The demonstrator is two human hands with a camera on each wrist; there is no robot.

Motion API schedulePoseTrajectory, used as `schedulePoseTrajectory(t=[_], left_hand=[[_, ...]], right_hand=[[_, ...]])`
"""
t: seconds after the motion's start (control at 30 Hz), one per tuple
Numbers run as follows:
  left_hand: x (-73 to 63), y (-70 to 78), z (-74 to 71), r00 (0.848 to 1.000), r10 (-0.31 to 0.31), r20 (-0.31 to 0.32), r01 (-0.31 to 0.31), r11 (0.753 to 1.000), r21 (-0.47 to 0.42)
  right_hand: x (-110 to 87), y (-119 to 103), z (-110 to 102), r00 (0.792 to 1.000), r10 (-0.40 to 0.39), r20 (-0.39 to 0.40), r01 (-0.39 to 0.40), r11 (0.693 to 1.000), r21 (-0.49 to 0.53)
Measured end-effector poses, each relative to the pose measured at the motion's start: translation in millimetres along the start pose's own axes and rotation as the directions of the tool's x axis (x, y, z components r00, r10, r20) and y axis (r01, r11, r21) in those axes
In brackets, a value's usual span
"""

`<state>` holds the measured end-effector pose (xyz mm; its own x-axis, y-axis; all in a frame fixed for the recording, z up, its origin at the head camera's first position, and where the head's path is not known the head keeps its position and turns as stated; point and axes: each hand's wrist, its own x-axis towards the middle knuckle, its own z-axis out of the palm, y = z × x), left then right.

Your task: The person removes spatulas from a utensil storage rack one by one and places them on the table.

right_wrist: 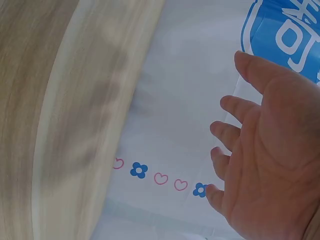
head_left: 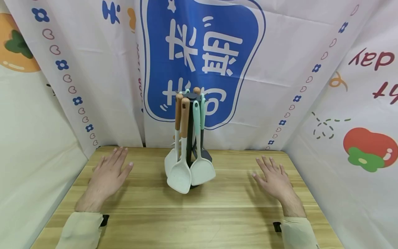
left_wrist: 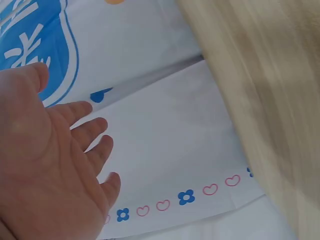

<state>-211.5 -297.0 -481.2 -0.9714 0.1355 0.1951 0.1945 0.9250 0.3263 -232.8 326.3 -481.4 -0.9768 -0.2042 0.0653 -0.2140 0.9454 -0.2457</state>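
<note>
A black utensil stand holds several hanging kitchen utensils at the middle of the table. In front hang a white-headed utensil with a brown handle and a white spatula with a mint handle. Behind them show another brown-handled white utensil and a dark-headed one, partly hidden. My left hand is left of the stand, palm down with fingers extended, holding nothing. On the other side, my right hand is spread above the table and holds nothing. Both wrist views show bare palms.
The wood-grain table reaches back to a white printed cloth with a blue panel, close behind the stand. Cloth walls flank the table on both sides.
</note>
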Motion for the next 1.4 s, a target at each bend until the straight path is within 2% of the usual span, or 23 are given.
schedulePoseTrajectory(t=[0.13,0.33,0.5,0.57,0.63,0.77,0.87,0.97,1.23,1.4], left_hand=[[0.6,7.7,-7.0,0.996,0.047,-0.082,-0.046,0.999,0.016],[-2.0,26.5,-20.9,0.97,0.111,-0.215,-0.105,0.994,0.037],[-8.8,51.5,-42.3,0.951,0.128,-0.281,-0.146,0.988,-0.043],[-9.0,61.3,-50.4,0.938,0.146,-0.315,-0.18,0.98,-0.082],[-7.1,70.7,-57.3,0.919,0.166,-0.358,-0.221,0.968,-0.117],[0.8,89.3,-68.8,0.876,0.189,-0.444,-0.292,0.94,-0.177],[9.0,104.8,-75.7,0.851,0.196,-0.488,-0.328,0.923,-0.201],[18.8,119.4,-82.1,0.836,0.208,-0.508,-0.353,0.912,-0.208],[47.6,150.3,-95.1,0.817,0.263,-0.513,-0.425,0.876,-0.228],[61.4,165.8,-100.2,0.793,0.297,-0.532,-0.472,0.852,-0.227]], right_hand=[[0.2,-2.8,-2.3,1.0,-0.015,-0.018,0.015,1.0,-0.003],[1.2,-7.1,-5.9,0.998,-0.043,-0.046,0.042,0.999,-0.014],[2.4,-11.5,-8.3,0.996,-0.062,-0.061,0.062,0.998,-0.009],[2.4,-12.9,-8.4,0.996,-0.067,-0.064,0.067,0.998,-0.008],[2.2,-14.0,-7.7,0.995,-0.072,-0.063,0.072,0.997,-0.009],[1.5,-16.7,-6.6,0.995,-0.08,-0.063,0.08,0.997,-0.002],[1.8,-18.2,-6.1,0.994,-0.084,-0.066,0.085,0.996,0.002],[2.1,-19.6,-6.1,0.993,-0.09,-0.073,0.09,0.996,-0.001],[2.3,-20.1,-4.6,0.993,-0.097,-0.069,0.098,0.995,0.001],[2.8,-20.3,-2.7,0.992,-0.107,-0.069,0.106,0.994,-0.008]])
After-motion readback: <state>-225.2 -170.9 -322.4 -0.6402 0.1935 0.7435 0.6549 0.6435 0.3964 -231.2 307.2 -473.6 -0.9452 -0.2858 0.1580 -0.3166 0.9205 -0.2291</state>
